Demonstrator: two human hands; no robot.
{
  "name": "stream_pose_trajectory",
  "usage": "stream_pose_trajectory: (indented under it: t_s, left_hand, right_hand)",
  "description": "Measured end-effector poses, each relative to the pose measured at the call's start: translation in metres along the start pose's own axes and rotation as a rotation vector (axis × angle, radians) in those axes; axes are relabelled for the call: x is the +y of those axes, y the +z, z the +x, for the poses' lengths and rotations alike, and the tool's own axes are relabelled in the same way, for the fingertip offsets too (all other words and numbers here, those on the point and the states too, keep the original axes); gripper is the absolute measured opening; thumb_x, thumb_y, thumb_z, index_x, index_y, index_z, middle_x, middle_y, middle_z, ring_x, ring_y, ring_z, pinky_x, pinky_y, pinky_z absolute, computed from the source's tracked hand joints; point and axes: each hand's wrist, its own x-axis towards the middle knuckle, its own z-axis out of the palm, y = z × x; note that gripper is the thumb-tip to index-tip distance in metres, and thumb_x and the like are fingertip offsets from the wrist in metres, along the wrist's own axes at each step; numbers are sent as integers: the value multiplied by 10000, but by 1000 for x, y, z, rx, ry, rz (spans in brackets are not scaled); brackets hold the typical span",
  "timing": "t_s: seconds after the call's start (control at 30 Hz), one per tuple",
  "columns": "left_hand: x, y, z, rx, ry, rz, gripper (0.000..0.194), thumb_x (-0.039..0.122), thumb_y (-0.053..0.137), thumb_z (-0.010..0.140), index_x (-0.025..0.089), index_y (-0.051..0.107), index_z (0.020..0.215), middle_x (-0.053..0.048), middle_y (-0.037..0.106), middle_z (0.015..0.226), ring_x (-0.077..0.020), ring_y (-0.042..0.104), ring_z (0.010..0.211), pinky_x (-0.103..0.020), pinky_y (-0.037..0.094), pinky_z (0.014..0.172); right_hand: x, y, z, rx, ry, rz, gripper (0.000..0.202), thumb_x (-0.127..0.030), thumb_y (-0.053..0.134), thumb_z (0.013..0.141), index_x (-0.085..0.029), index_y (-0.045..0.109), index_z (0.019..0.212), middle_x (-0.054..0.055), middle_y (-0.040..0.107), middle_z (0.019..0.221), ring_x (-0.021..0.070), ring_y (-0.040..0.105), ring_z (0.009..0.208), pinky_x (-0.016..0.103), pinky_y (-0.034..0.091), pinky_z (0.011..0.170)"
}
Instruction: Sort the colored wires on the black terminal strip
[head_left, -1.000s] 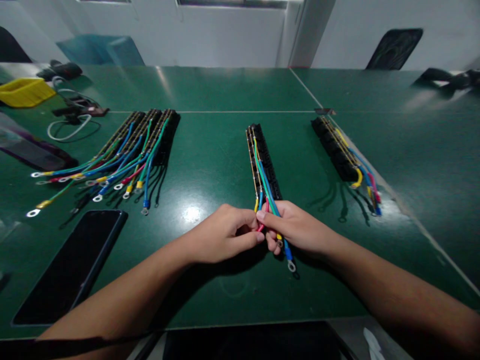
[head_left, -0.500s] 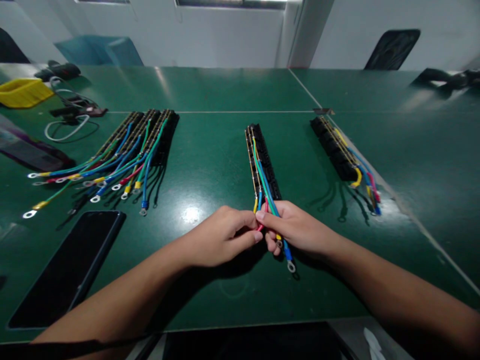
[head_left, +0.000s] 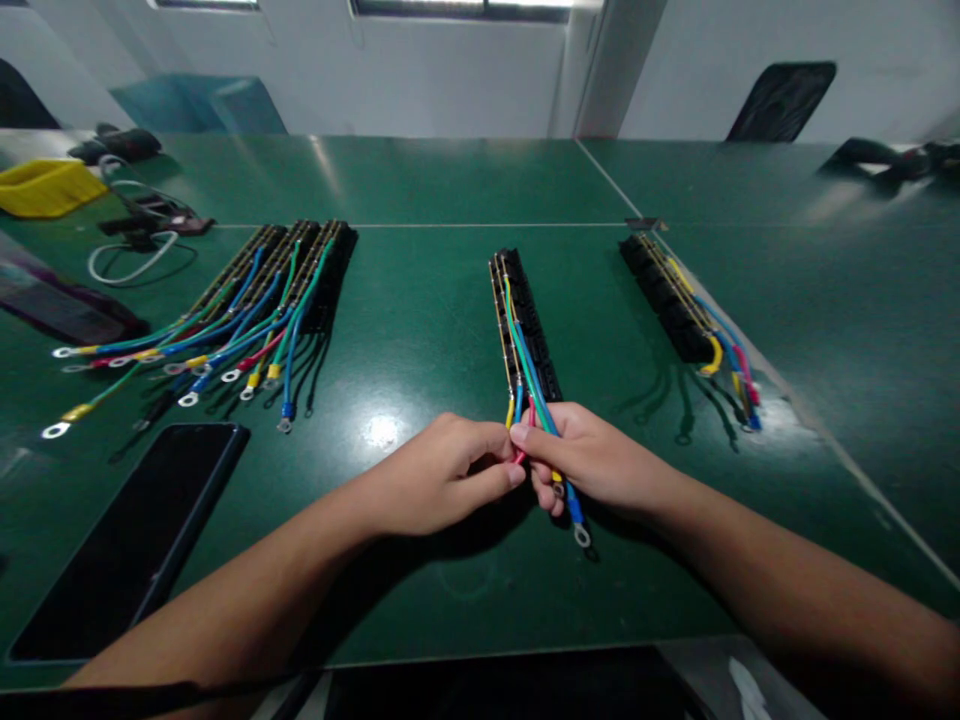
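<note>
A long black terminal strip [head_left: 536,330] with brass-coloured rails lies on the green table in front of me. Blue, green, yellow and red wires [head_left: 531,372] run along it toward me. My right hand [head_left: 592,450] is closed round these wires just past the strip's near end. Below its fingers hang ring terminals, one with a blue sleeve [head_left: 575,508]. My left hand [head_left: 450,470] pinches a red wire [head_left: 519,456] between thumb and fingers, touching the right thumb. The red wire's tip is hidden by the fingers.
Several similar wired strips [head_left: 300,270] lie side by side at the left, and another strip [head_left: 667,300] is at the right. A phone [head_left: 135,540] lies near my left forearm. Farther back left are a yellow tray [head_left: 52,188] and a white cable [head_left: 135,275].
Both hands keep their hold on the wires in nearly the same place. The view has shifted only very slightly.
</note>
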Motion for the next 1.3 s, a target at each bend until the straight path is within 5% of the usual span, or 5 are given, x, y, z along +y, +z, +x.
stream_pose_trajectory:
  t_s: [0.2,0.57,0.83,1.07,1.3]
  left_hand:
    - [-3,3,0,-20,-85,-146,288,420,596,843,139,563,788,43,540,660,-72,456,585,-186,325,520]
    - [0,0,0,-4,-48,-83,203,275,471,913,144,556,783,45,530,662,-67,445,595,-192,329,559]
    - [-7,5,-2,40,-221,-273,300,420,623,811,131,548,775,31,532,656,-70,435,568,-177,316,495]
    - [0,-1,-2,31,-81,-85,263,328,483,911,136,567,751,40,525,639,-65,435,580,-186,313,538]
    - [-5,2,-2,3,-134,-148,304,427,595,838,138,544,757,46,514,636,-64,420,562,-175,294,495]
  right_hand:
    - [-2,1,-1,48,-18,4,303,-431,578,868,-155,513,760,-73,498,489,56,503,382,159,446,370]
    - [0,2,-1,68,-7,-20,254,-371,513,914,-163,516,767,-73,482,501,51,474,370,156,413,357]
    - [-1,1,0,71,-7,-32,262,-379,530,903,-161,516,758,-65,491,494,59,484,375,169,421,373]
    - [0,1,-1,44,-10,-29,284,-422,583,864,-163,512,770,-73,488,495,55,477,374,161,412,365]
    - [-2,2,-2,46,-11,-23,275,-404,581,863,-163,512,752,-72,482,491,59,470,368,173,421,366]
